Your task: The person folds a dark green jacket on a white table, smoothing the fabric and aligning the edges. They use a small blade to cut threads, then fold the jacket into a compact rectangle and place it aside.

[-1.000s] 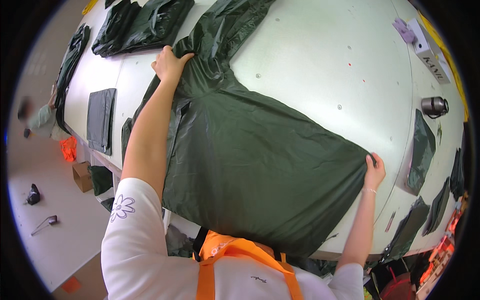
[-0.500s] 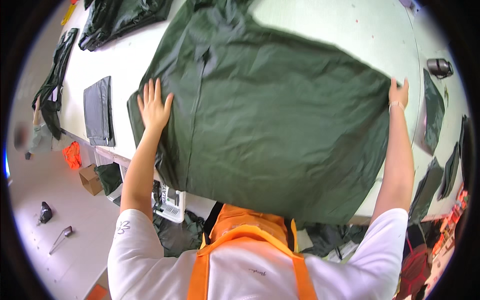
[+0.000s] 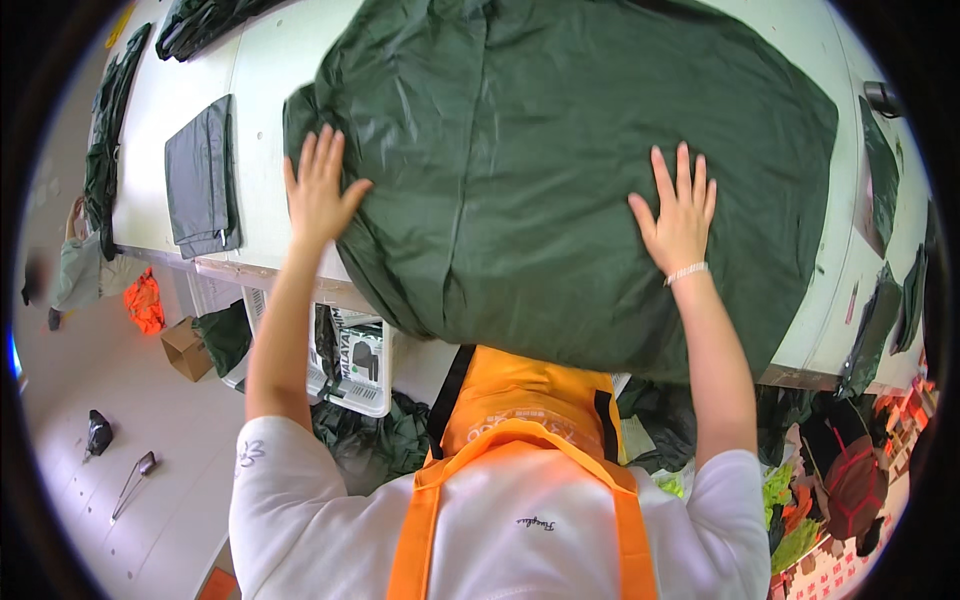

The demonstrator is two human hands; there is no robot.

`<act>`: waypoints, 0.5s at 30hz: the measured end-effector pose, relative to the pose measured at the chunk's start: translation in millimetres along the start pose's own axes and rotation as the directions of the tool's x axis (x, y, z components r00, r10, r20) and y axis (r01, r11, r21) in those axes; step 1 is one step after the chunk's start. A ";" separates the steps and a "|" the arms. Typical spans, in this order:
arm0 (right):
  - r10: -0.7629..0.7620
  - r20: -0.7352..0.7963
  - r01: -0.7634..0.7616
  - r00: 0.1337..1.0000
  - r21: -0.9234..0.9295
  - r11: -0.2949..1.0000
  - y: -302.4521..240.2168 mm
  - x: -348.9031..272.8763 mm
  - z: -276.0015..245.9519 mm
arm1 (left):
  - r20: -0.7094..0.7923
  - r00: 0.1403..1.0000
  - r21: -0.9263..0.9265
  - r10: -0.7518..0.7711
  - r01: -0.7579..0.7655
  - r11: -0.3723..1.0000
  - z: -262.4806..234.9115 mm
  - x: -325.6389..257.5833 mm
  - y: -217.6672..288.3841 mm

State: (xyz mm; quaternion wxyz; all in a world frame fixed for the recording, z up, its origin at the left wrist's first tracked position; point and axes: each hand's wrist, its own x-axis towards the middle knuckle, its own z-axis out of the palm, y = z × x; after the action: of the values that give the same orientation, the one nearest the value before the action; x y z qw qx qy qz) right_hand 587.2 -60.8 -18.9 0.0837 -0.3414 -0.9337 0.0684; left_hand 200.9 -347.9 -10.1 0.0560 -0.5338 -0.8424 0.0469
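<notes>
A large dark green garment of smooth waterproof cloth (image 3: 560, 200), which looks like a raincoat, lies spread over the white table (image 3: 270, 75). A seam runs down it left of its middle, and its near edge hangs over the table's front. My left hand (image 3: 325, 195) rests on its left edge, fingers spread and thumb out. Farther right, my right hand (image 3: 675, 215), with a light bracelet at the wrist, lies open and flat on the cloth. Neither hand grips anything. Shallow creases cross the cloth, and its far end leaves the view at the top.
Left of the garment lies a folded dark green piece (image 3: 200, 180). More dark green cloth (image 3: 215, 20) sits at the far left, and several narrow pieces line the right. A white crate (image 3: 375, 400) is below the table edge. A person (image 3: 85, 270) stands at the left.
My right hand has let go of the garment's right edge and moved left onto the cloth. The garment now lies farther from me. My left hand stays spread on its left edge.
</notes>
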 end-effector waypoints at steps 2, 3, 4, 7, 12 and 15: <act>-0.063 -0.064 0.061 0.996 -0.022 0.998 3.2 33.4 10.8 | -0.114 0.990 -0.024 0.088 -0.091 0.996 11.5 25.4 -45.7; -0.082 -0.094 0.076 0.992 -0.062 0.995 8.1 51.7 19.4 | -0.166 0.980 -0.009 0.108 -0.111 0.994 10.1 42.5 -61.2; -0.086 -0.120 0.076 0.989 -0.081 0.994 15.8 69.3 26.1 | -0.211 0.976 0.101 0.051 -0.030 0.994 3.1 61.3 -63.2; 0.048 -0.153 -0.100 0.987 -0.351 0.931 18.1 93.0 22.1 | -0.430 0.899 0.146 -0.079 0.156 0.977 -12.4 75.3 -37.0; -0.030 0.071 0.033 0.997 -0.041 0.999 -54.0 -17.4 -7.5 | 0.029 0.768 -0.571 -0.640 0.539 0.620 -17.6 -69.8 88.4; 0.024 0.063 -0.021 0.998 -0.050 0.999 -61.5 -48.1 11.6 | 0.439 0.743 -0.741 -0.506 0.618 0.264 -29.6 -103.2 112.1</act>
State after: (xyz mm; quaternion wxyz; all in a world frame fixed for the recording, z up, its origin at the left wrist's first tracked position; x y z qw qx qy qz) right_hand 582.6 -139.5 -24.2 0.0447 -0.3515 -0.9334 0.0570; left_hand 349.1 -393.0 -0.9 -0.2495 -0.1499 -0.8834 -0.3672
